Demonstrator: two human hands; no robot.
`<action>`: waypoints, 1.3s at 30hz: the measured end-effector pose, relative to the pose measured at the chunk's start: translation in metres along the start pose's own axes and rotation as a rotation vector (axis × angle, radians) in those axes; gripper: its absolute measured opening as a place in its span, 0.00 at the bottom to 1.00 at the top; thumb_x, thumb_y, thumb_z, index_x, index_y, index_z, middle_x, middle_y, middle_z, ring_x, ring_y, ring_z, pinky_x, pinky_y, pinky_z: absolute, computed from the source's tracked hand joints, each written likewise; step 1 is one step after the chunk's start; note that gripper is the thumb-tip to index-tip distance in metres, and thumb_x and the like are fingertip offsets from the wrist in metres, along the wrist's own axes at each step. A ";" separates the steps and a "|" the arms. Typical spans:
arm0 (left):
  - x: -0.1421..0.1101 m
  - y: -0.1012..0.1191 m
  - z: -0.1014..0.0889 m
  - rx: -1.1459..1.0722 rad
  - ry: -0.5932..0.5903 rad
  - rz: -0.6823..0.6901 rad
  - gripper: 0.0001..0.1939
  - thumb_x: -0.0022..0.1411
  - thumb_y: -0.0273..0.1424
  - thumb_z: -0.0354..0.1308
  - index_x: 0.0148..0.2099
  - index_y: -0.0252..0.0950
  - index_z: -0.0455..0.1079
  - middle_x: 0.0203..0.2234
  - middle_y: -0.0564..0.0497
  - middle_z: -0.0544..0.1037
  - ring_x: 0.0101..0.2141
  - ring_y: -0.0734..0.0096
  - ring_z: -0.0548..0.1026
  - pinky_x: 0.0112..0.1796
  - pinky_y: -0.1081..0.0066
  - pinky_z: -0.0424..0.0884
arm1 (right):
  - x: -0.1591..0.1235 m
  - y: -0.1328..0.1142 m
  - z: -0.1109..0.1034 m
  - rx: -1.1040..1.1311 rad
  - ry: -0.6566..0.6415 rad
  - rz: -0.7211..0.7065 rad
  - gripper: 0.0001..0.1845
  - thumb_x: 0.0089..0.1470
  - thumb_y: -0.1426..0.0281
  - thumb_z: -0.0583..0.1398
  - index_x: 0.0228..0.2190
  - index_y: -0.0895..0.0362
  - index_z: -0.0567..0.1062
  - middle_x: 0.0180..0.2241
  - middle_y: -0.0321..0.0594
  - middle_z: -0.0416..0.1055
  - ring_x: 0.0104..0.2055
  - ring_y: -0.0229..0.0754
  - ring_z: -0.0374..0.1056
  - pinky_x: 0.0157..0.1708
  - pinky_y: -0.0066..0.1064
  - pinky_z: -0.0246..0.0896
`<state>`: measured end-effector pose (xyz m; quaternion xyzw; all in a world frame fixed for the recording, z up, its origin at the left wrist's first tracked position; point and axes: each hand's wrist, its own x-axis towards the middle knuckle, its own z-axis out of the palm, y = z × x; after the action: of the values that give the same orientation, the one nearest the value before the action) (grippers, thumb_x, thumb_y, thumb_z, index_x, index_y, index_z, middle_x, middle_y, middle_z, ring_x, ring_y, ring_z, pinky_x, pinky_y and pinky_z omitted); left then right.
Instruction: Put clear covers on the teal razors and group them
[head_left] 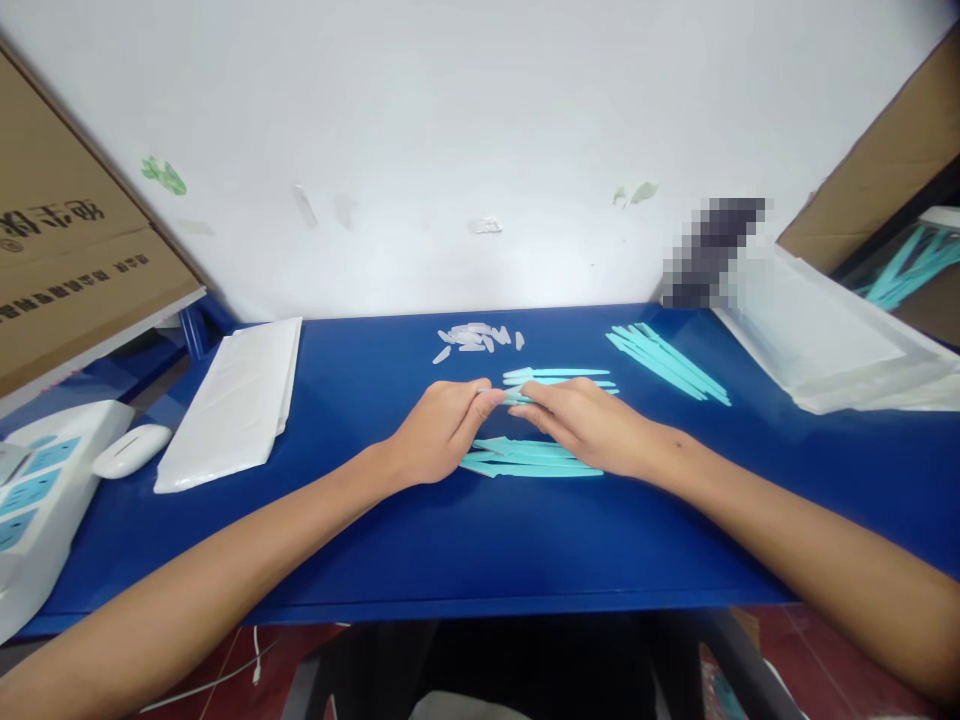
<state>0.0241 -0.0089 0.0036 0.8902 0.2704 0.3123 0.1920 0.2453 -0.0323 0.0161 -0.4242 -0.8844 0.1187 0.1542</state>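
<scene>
Between my two hands, above the middle of the blue table, is a turquoise eyebrow razor [516,396], mostly hidden by the fingers. My left hand [442,432] is closed, pinching its left end between thumb and forefinger. From the other side, my right hand [596,425] grips it near the middle with fingers and thumb. Several more razors [540,460] lie just below the hands, heads toward the left. A few razors [570,374] lie just behind them. Small translucent blade caps [472,338] are scattered near the wall. Whether a cap is on the held razor cannot be made out.
Another bunch of razors [667,362] lies slanted at the right on the blue table [480,560]. White plastic packets lie at the left [232,400] and right [817,330]. A power strip [45,490] and a white mouse-like object [132,450] stand far left, below a cardboard box [75,220].
</scene>
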 end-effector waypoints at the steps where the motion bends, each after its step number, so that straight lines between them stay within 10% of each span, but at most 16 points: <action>1: -0.001 0.001 0.000 -0.008 -0.008 -0.017 0.22 0.77 0.37 0.38 0.28 0.39 0.51 0.19 0.58 0.56 0.20 0.75 0.55 0.25 0.69 0.53 | 0.000 -0.001 0.001 -0.042 0.005 0.006 0.19 0.71 0.60 0.46 0.30 0.55 0.65 0.21 0.34 0.63 0.21 0.36 0.54 0.25 0.30 0.43; 8: 0.002 -0.002 0.000 0.025 -0.061 -0.061 0.22 0.77 0.40 0.38 0.29 0.38 0.55 0.20 0.57 0.61 0.22 0.74 0.60 0.26 0.70 0.55 | 0.001 -0.002 0.000 -0.220 0.008 0.050 0.19 0.70 0.60 0.48 0.34 0.57 0.71 0.26 0.40 0.71 0.25 0.40 0.63 0.25 0.31 0.44; 22: 0.005 -0.089 -0.046 0.342 0.311 -0.275 0.17 0.65 0.36 0.51 0.25 0.36 0.66 0.13 0.58 0.60 0.17 0.75 0.59 0.27 0.70 0.55 | -0.002 0.063 -0.010 -0.200 0.097 0.066 0.22 0.65 0.68 0.50 0.54 0.59 0.74 0.43 0.47 0.66 0.38 0.46 0.68 0.42 0.39 0.63; 27: 0.004 -0.090 -0.040 0.391 0.200 -0.268 0.13 0.66 0.34 0.51 0.32 0.36 0.72 0.17 0.55 0.68 0.20 0.71 0.66 0.28 0.70 0.61 | -0.002 0.059 -0.011 -0.183 0.082 0.093 0.22 0.62 0.69 0.53 0.55 0.58 0.74 0.45 0.48 0.69 0.41 0.47 0.70 0.42 0.39 0.65; 32: 0.003 -0.091 -0.039 0.521 0.135 -0.196 0.19 0.69 0.37 0.50 0.56 0.38 0.73 0.43 0.45 0.74 0.35 0.64 0.74 0.39 0.66 0.70 | -0.002 0.049 -0.015 -0.177 0.042 0.120 0.24 0.62 0.68 0.54 0.57 0.60 0.73 0.47 0.50 0.72 0.41 0.47 0.72 0.42 0.39 0.66; 39: 0.002 -0.094 -0.041 0.592 -0.053 -0.150 0.20 0.70 0.42 0.51 0.50 0.40 0.80 0.44 0.46 0.72 0.33 0.67 0.73 0.37 0.66 0.70 | -0.004 0.035 -0.016 -0.245 0.195 0.056 0.20 0.59 0.63 0.58 0.48 0.58 0.79 0.44 0.46 0.76 0.43 0.49 0.73 0.39 0.37 0.64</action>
<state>-0.0354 0.0725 -0.0138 0.8930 0.4093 0.1816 -0.0461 0.2789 -0.0131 0.0180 -0.4737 -0.8611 -0.0276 0.1828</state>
